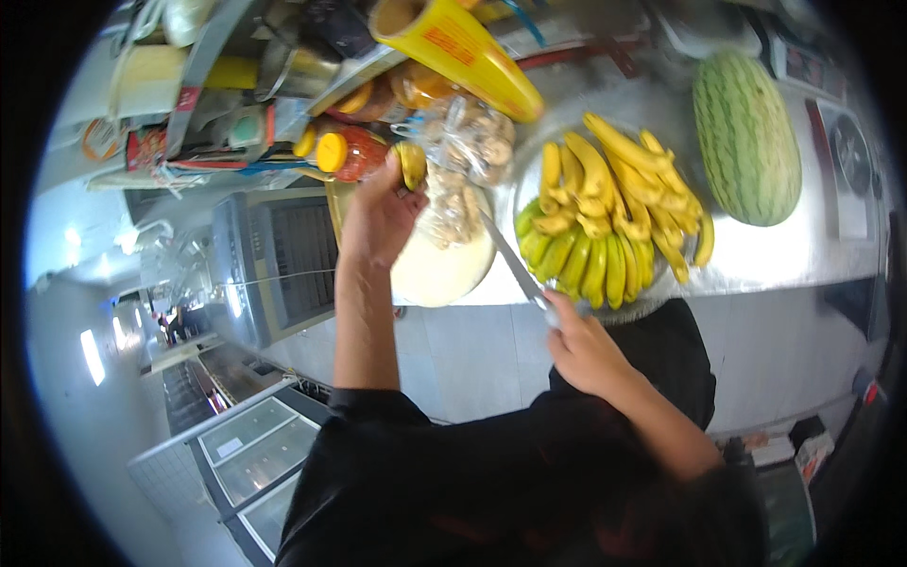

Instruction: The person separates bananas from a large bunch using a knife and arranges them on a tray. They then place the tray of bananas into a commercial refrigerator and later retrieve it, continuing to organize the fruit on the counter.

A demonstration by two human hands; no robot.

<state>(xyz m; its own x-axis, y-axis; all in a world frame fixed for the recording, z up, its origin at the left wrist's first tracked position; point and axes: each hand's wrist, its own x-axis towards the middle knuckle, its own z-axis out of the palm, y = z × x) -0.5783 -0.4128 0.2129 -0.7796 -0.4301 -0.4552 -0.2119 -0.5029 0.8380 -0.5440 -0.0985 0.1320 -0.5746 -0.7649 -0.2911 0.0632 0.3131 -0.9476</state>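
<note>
My left hand (382,212) holds up a yellow-green piece of fruit (411,166), which looks like a banana seen end-on, beside a jar with a yellow lid (333,152). In my right hand (584,344) is a long knife (516,269), its blade pointing up and left over the counter's front edge. Bunches of yellow bananas (638,177) and a greener bunch (592,266) lie on a round metal tray (521,152) to the right of the blade. A round pale board (439,276) carries a clear plastic bag with brownish contents (453,205).
A large striped watermelon (747,138) lies at the right, beside a kitchen scale (843,166). Behind are a yellow tapered container (460,53) and another tied plastic bag (482,138). A crowded metal shelf (354,74) stands at the back left.
</note>
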